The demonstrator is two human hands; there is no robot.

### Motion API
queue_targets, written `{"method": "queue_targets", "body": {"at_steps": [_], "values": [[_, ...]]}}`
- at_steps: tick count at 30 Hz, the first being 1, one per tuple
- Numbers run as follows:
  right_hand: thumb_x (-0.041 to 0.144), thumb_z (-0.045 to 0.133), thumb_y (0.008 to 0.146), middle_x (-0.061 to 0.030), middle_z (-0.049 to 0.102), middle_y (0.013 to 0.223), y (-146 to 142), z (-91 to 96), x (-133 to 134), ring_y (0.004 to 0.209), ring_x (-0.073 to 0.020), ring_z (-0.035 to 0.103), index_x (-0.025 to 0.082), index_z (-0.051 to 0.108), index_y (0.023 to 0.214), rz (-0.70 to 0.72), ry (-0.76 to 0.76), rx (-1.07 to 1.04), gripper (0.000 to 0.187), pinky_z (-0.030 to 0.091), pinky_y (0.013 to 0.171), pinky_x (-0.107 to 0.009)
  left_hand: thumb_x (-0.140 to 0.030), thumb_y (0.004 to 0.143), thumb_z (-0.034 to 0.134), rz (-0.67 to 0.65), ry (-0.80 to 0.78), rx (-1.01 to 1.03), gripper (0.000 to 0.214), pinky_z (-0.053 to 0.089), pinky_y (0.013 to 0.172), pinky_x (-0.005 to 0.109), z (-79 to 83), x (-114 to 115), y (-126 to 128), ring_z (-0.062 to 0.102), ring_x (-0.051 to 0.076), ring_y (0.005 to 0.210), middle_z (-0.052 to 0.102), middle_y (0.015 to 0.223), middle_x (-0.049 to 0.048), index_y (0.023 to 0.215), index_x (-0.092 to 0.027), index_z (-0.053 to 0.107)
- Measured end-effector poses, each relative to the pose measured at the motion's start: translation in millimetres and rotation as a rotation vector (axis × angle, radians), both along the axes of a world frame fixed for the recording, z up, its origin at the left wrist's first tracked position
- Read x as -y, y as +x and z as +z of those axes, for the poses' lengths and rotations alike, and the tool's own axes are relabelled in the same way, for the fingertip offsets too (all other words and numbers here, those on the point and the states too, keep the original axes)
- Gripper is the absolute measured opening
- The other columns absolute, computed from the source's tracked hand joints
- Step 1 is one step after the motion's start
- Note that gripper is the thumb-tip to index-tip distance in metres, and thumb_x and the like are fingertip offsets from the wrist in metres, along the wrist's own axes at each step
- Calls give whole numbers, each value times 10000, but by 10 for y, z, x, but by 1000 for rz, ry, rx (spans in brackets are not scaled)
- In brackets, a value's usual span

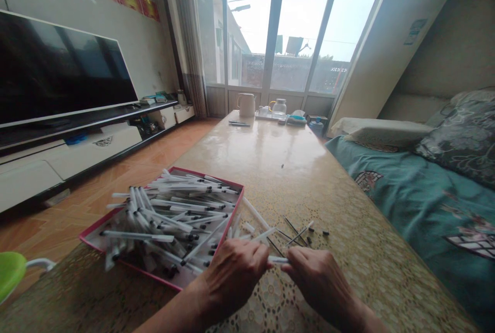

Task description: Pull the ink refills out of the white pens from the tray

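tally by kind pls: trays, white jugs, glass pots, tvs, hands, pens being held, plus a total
tray: 1
white jug: 1
glass pot: 1
tv: 1
left hand: 1
right hand: 1
pen, gripped by both hands: 1
total: 7

**A white pen (278,259) was held level between two hands**
The slim white plastic pen lay crosswise just above the patterned table (359,250). Its left end was gripped in the fingers of the left hand (232,273) and its right end pinched by the right hand (319,277). Only a short stretch of barrel showed in the gap between them, and both ends were hidden. It sat just right of the near corner of a pink tray (96,243) heaped with similar pens (170,212).
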State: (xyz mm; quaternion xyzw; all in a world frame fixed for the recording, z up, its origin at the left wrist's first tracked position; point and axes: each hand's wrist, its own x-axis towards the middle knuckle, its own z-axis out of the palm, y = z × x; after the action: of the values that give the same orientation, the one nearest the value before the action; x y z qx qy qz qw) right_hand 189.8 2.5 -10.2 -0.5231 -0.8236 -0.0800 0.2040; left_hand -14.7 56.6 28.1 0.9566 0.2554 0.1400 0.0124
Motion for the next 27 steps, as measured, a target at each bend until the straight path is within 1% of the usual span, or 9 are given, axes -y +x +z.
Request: {"method": "queue_targets", "body": {"at_steps": [7,12,15,17,19,20,22,25,27], "values": [[341,422,925,42,503,556,40,79,7,460,-112,418,207,445,692,82,78,56,270,174,480,-276,-283,934,260,55,-336,59,377,227,478,228,151,42,-3,460,112,494,509,555,-20,657,-167,487],[342,415,929,32,520,570,-39,178,23,486,-117,437,206,444,693,90,100,73,273,190,492,-276,-343,923,271,63,-635,127,440,258,487,197,296,47,13,387,91,481,369,502,-50,559,-163,439],[358,411,927,30,526,575,15,213,52,498,-121,456,209,451,690,99,103,93,282,207,497,-271,-379,909,293,54,-779,169,446,274,486,195,322,11,-39,366,92,476,360,496,-51,541,-167,431],[359,398,929,31,512,554,158,207,59,484,-119,455,209,450,670,54,136,74,304,218,494,-265,-416,903,280,54,-877,203,464,281,474,197,318,-55,-136,342,92,459,348,489,-53,540,-170,433],[328,367,943,37,477,515,339,182,39,442,-103,436,203,443,645,-104,211,5,333,233,486,-249,-448,902,238,92,-938,232,498,275,449,198,311,-141,-242,312,90,432,320,476,-58,551,-169,453],[336,356,946,40,461,500,415,165,17,415,-97,418,199,445,643,-201,253,-26,344,238,481,-243,-448,905,226,125,-923,237,509,281,447,197,307,-181,-276,319,91,428,322,473,-58,568,-164,480],[364,335,948,22,491,528,496,128,-44,436,-103,456,194,462,660,-281,265,-25,358,240,472,-237,-395,909,267,212,-745,209,466,337,506,204,294,-243,-277,416,105,481,424,508,-37,630,-150,549],[375,325,948,21,497,536,449,76,-124,440,-103,463,195,461,658,-245,220,-3,367,245,471,-233,-260,883,380,341,-371,137,262,419,652,275,257,-279,-138,561,171,684,611,738,49,821,-140,604],[370,325,948,18,511,548,392,49,-143,448,-102,470,195,464,663,-233,215,-13,362,256,475,-228,-173,839,449,365,-208,141,232,444,738,332,231,-264,-56,577,211,833,625,920,101,1039,-127,557]]}}
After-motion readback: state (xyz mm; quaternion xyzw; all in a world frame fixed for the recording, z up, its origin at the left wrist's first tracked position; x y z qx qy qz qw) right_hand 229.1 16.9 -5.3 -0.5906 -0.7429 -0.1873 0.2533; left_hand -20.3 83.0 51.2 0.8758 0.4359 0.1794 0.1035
